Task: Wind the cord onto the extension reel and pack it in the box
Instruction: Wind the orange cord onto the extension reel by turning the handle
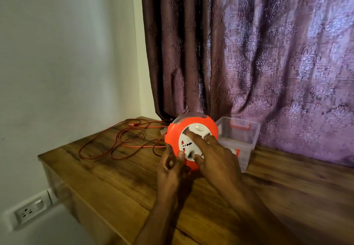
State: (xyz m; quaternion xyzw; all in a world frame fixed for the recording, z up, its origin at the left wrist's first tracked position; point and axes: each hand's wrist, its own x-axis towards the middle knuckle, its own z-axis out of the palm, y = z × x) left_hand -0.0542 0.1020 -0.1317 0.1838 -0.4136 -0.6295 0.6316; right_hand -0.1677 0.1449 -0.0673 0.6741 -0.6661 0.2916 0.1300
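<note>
Wooden tabletop fills the lower view, set into a corner between a pale wall and a patterned purple-brown curtain. Orange extension reel stands on edge near the back of the table, its white socket face turned toward the camera, with a round white button near the top. Left hand grips the reel's lower left rim, thumb lying on the front edge of the face and fingers curled behind. Right hand lies over the socket face, fingers spread apart and mostly straight, index fingertip touching the white face just below the button; thumb tip touches the lower part of the face. Orange cord lies unwound in loose loops on the tabletop left of the reel, running back toward the curtain; its plug end is too small to tell. Clear plastic box with orange latches sits open just beside and behind the reel on the right. White wall socket is mounted low on the wall at lower left.
</note>
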